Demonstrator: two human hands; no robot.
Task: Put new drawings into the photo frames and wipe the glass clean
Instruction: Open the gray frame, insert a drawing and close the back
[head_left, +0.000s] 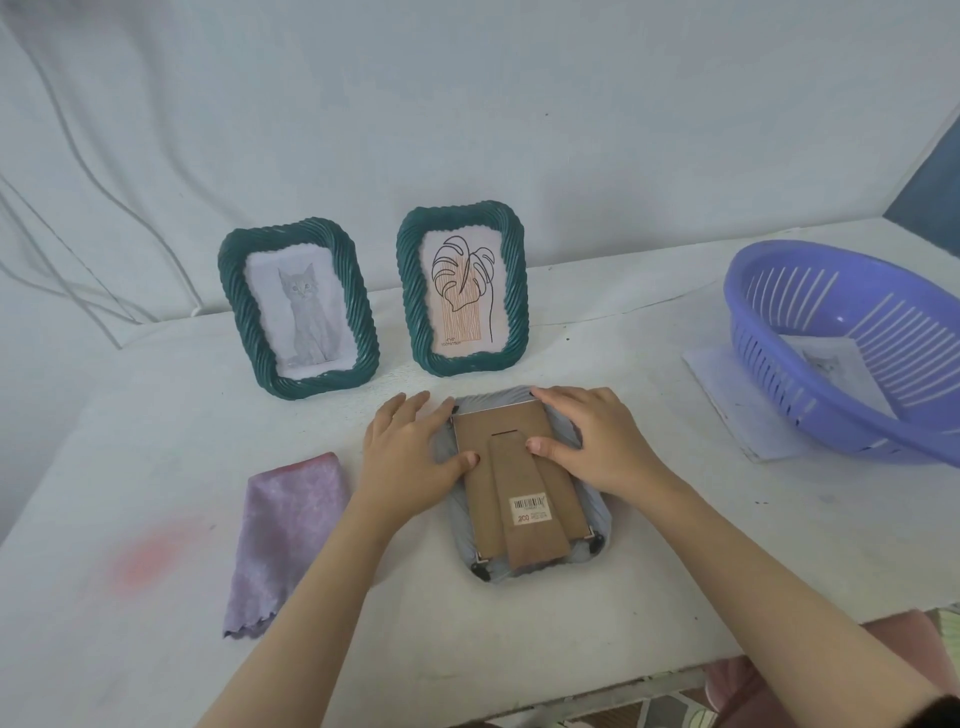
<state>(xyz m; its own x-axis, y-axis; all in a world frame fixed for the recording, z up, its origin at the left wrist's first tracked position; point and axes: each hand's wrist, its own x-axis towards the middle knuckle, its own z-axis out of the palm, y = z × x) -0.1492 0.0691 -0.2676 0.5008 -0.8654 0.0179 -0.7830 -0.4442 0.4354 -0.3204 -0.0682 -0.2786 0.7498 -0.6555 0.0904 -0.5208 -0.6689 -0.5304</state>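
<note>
Backdrop: a wrinkled white sheet (467, 104) hangs behind a white table (571, 613), which has a faint pink stain near its left front.
Grey frame: the grey frame (602, 525) lies face down on the table in front of the person, between the two forearms, its brown backing board (478, 431) facing up.
Backing board: a cardboard stand (511, 467) lies flat on it, with a barcode sticker (530, 509) near its lower end.
Left hand: the left hand (410, 457) lies flat over the frame's left edge, fingers straight and close together, thumb tip pressing on the board.
Right hand: the right hand (587, 441) covers the upper right corner, fingers laid out flat, thumb pressing on the board beside the stand.
Standing frames: a green frame (236, 291) with a cat drawing (306, 312) stands upright at the back; just beside it on the right stands a second green frame (514, 280) with a leaf drawing (465, 286).
Cloth: a purple cloth (285, 535) lies folded left of the grey frame, near the left forearm.
Basket: a purple slotted basket (810, 415) sits tilted well to the right, on a white sheet of paper (722, 395); another cat picture (826, 364) shows through inside it.
</note>
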